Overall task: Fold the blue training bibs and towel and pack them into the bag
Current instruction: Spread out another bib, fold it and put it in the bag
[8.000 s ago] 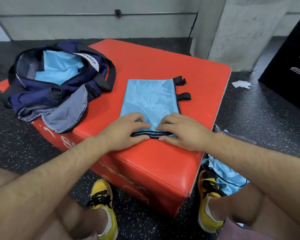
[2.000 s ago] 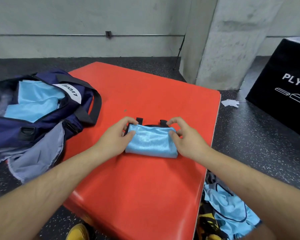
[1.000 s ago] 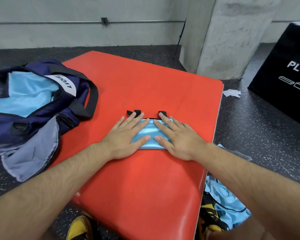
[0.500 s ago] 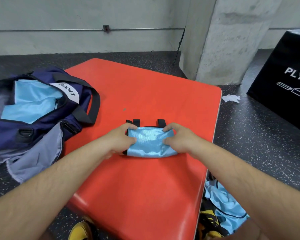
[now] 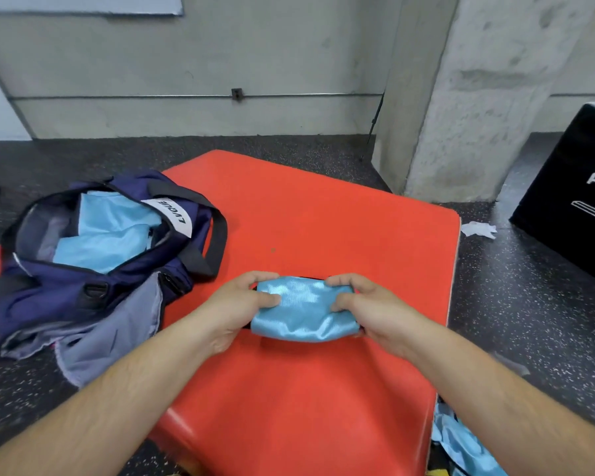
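Note:
A folded light-blue bib (image 5: 304,310) is held just above the red padded box (image 5: 323,389). My left hand (image 5: 239,305) grips its left end, thumb on top and fingers curled over the far edge. My right hand (image 5: 368,309) grips the right end the same way. The navy bag (image 5: 83,280) lies open at the left of the box, with light-blue folded cloth (image 5: 103,235) inside it. More blue bibs (image 5: 461,444) lie crumpled on the floor at the lower right.
A grey flap of the bag (image 5: 107,338) hangs over the box's left edge. A concrete pillar (image 5: 478,97) rises behind the box, a black plyo box (image 5: 571,218) stands at the right, and a white scrap (image 5: 478,229) lies on the dark floor.
The long bib was folded down into a small packet, pressed flat under both palms, then gripped at both ends. It is now lifted slightly off the red box, its black straps tucked out of sight.

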